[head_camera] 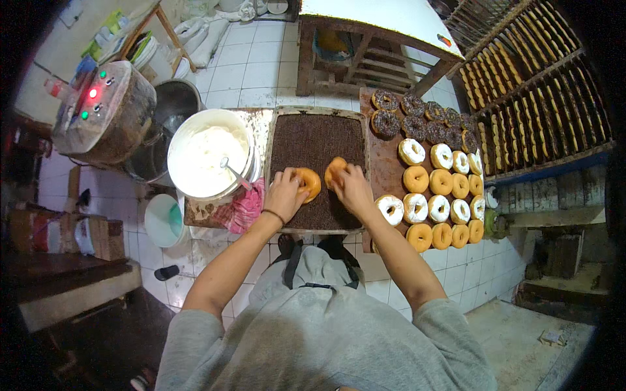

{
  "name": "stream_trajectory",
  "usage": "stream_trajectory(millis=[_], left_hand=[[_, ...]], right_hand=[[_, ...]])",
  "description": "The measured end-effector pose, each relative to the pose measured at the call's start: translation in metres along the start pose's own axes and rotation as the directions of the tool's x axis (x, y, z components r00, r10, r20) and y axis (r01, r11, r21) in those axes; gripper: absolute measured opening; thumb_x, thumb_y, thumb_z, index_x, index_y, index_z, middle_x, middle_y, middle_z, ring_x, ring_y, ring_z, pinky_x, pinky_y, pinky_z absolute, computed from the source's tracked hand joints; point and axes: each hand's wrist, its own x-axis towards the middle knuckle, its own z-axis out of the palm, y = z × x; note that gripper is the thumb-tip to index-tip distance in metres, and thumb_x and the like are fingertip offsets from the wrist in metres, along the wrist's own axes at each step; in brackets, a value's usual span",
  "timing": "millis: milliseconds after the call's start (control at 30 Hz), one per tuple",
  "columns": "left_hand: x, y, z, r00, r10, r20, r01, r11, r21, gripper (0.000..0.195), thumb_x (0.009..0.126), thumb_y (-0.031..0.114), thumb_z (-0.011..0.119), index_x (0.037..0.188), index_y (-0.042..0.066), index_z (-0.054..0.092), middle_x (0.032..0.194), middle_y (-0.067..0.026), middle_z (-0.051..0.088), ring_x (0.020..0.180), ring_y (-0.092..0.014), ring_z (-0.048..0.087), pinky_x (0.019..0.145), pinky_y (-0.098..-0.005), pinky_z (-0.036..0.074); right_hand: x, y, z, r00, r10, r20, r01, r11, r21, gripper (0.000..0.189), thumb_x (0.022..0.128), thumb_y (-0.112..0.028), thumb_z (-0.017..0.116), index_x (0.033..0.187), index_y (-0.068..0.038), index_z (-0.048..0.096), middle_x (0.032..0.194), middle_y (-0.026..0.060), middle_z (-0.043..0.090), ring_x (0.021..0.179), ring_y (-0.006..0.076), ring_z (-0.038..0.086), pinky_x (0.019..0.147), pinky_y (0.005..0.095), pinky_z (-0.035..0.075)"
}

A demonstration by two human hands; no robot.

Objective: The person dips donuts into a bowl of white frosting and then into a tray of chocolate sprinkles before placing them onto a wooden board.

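My left hand (285,194) grips a plain ring doughnut (313,184), seen from above with its hole showing. In my right hand (353,189) is another doughnut (335,170), tipped partly on its edge. Both are over a shallow tray (366,128) filled with chocolate sprinkles (318,139); whether they touch the sprinkles I cannot tell. Right of the tray, a brown board (386,163) bears rows of doughnuts: chocolate-sprinkled ones (385,123) at the far end, then white-coated ones (412,151) alternating with plain ones (416,179).
On the left, a white bucket (177,168) holds white cream and a metal-ended utensil (234,173). A pink cloth (242,210) lies beside it. Beyond stands a mixer (112,117) with lit buttons. A white-topped table (371,22) is ahead; racks of doughnuts (528,97) stand right.
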Motion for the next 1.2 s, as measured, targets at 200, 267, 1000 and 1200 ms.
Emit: stream_trajectory(millis=[200,267,1000,1200], left_hand=[[-0.024,-0.005,0.008,0.999,0.029,-0.043,-0.031,0.999,-0.040,0.036,0.087,0.026,0.073,0.108,-0.002,0.066,0.127,-0.0210,0.049,0.118,-0.039,0.050,0.099,-0.0460,0.047],[-0.024,0.002,0.008,0.998,0.015,-0.060,-0.017,0.999,-0.039,0.028,0.085,0.023,0.074,0.098,-0.001,0.069,0.130,-0.0187,0.051,0.121,-0.038,0.049,0.103,-0.0447,0.044],[0.067,0.067,-0.002,0.931,-0.243,0.271,0.131,-0.469,-0.873,0.058,0.109,0.048,0.031,0.143,0.004,0.046,0.140,-0.0177,0.056,0.129,-0.029,0.056,0.111,-0.0469,0.045],[0.156,0.130,0.044,0.938,-0.096,0.334,0.268,-0.414,-0.870,0.064,0.105,0.057,0.035,0.138,0.004,0.049,0.131,-0.0147,0.063,0.122,-0.028,0.061,0.106,-0.0467,0.048]], right_hand=[[-0.020,-0.014,-0.001,0.998,-0.065,0.006,0.065,0.996,-0.065,0.042,0.082,-0.016,0.071,0.122,-0.006,0.064,0.115,0.0187,0.061,0.112,0.0379,0.055,0.093,0.0458,0.051],[-0.015,-0.012,-0.006,1.000,0.011,0.006,-0.011,1.000,-0.019,0.044,0.081,-0.016,0.071,0.124,-0.006,0.065,0.111,0.0179,0.062,0.111,0.0378,0.055,0.092,0.0470,0.051],[-0.028,0.214,-0.053,0.942,0.302,0.149,-0.337,0.842,0.422,0.034,0.089,-0.011,0.056,0.118,-0.002,0.071,0.100,0.0218,0.074,0.093,0.0316,0.072,0.088,0.0397,0.054],[-0.033,0.233,-0.096,0.950,0.299,0.089,-0.300,0.798,0.523,0.030,0.091,-0.018,0.059,0.114,-0.007,0.073,0.098,0.0228,0.073,0.092,0.0341,0.071,0.085,0.0417,0.054]])
